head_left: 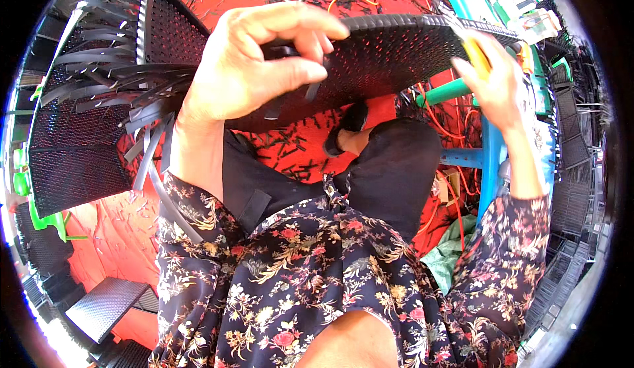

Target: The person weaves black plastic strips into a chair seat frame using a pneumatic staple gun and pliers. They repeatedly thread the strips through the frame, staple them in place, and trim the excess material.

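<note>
A black woven panel (389, 58) with a strip-wrapped rim stands tilted across my lap. By its left end is my left hand (254, 58), fingers curled, thumb and index apart with a gap between them. Short black strip ends hang just below that hand; whether they touch it is hidden. A bundle of loose flat black strips (99, 58) fans out left of my left wrist. My right hand (495, 81) is closed around a yellow-handled tool (477, 58) at the panel's right upper rim. The tool's working end is too bright to make out.
Cut black strip pieces litter the red floor (284, 153). Another black woven piece (79, 176) stands at left, near a green frame (49, 221). To the right are a blue frame (490, 163), a green bar (444, 93) and orange cords. A woven panel (109, 307) lies lower left.
</note>
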The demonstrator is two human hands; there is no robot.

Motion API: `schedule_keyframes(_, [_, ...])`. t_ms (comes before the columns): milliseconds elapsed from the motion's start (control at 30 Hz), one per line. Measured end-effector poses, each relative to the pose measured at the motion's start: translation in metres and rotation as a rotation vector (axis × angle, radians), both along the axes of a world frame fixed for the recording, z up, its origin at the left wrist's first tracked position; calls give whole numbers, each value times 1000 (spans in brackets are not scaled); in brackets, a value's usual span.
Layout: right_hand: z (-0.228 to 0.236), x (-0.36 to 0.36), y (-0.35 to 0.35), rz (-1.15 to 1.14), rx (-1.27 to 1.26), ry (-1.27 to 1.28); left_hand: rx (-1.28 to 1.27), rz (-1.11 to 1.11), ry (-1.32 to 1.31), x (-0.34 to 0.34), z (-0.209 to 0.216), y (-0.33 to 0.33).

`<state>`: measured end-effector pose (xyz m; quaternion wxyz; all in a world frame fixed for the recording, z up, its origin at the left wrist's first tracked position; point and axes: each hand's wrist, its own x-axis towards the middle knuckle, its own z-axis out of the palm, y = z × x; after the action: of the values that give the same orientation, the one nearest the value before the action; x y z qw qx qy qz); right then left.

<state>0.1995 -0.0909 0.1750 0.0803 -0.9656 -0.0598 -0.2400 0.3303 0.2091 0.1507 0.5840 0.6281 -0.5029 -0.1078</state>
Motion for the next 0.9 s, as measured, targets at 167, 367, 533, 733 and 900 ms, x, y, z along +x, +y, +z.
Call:
schedule_keyframes(167, [-44,-166,-139,-496,-321,217,18,-148,-76,4,-3,-3])
schedule_keyframes(367, [-64,-336,-214,-1323,-64,369,-370,143,344,10,-22,-12])
schedule_keyframes(533, [-39,-279,-154,-1279,-125,450,-462,231,383,17,-22,-10])
schedule_keyframes(733, [-24,-65,2,-137,239,99,-633,321,340,19,-31,-20])
schedule_keyframes(900, [-40,35,88,323,333,-63,-411,484,325,25,-33,-28])
